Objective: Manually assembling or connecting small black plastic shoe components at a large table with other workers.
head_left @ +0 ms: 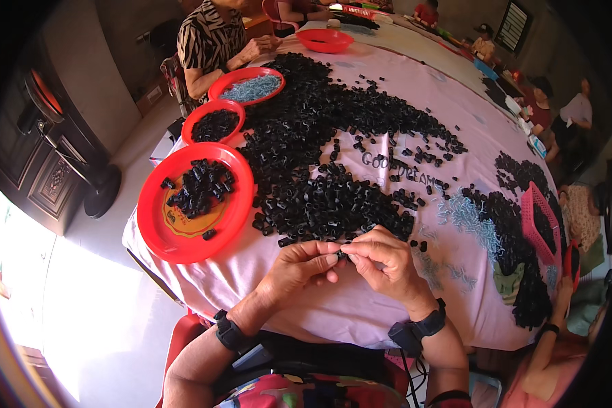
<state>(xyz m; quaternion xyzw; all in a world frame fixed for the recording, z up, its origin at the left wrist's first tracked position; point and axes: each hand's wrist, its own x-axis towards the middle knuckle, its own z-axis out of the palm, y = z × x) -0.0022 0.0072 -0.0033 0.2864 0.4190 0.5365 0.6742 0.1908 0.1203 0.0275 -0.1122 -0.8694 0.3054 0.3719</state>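
My left hand [299, 269] and my right hand [387, 262] meet at the table's near edge, fingertips almost touching. Between my left thumb and fingers is a small black plastic piece [341, 255], mostly covered. My right thumb and forefinger pinch at its other side; whether they grip the piece itself or something tiny on it is too small to tell. Just beyond my fingers spreads a big heap of short black tube-like pieces [326, 204]. Left of it, a large red plate [149, 224] holds a cluster of similar black pieces [200, 190].
Beyond the plate stand a red bowl [187, 129] of small black parts and a red dish [214, 90] of thin blue-grey pieces [251, 88]. More such pieces [469, 217] and a pink basket [537, 228] lie right. Several people sit around the pink-clothed table [455, 306].
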